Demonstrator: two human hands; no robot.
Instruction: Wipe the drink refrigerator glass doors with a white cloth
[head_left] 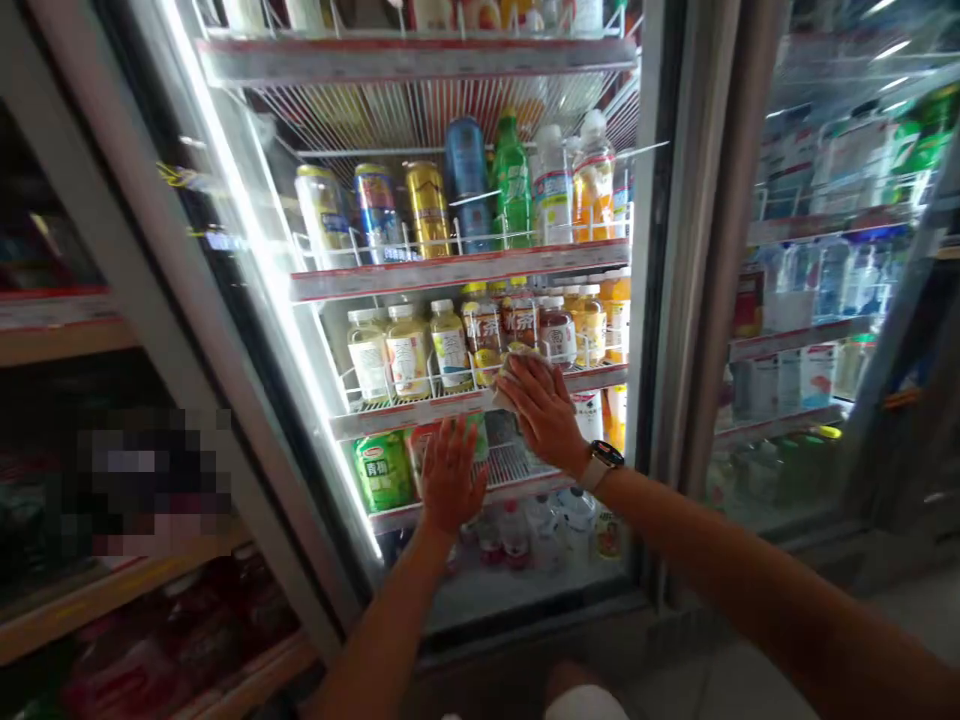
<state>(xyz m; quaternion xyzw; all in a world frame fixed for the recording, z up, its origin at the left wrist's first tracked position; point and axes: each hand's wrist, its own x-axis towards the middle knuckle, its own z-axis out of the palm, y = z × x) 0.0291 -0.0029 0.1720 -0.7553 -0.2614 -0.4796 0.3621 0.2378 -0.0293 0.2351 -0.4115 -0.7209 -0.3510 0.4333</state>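
My right hand (541, 412) presses a pale crumpled cloth (511, 375) flat against the glass door of a drinks cooler (480, 600), and a dark-faced wristwatch (602, 465) sits on that wrist. Just left of it, my left hand (450, 475) rests on the same glass with fingers spread, holding nothing. Behind the glass, wire shelves carry cans and plastic bottles (450, 200). A green-labelled bottle (382, 470) stands close to the left hand, on the other side of the pane.
A second glass cooler door (810, 300) stands to the right, beyond a metal door frame (701, 250). Wooden shelves with packaged goods (67, 340) run along the left, partly hidden by a pixelated patch. Floor tiles (750, 680) show at lower right.
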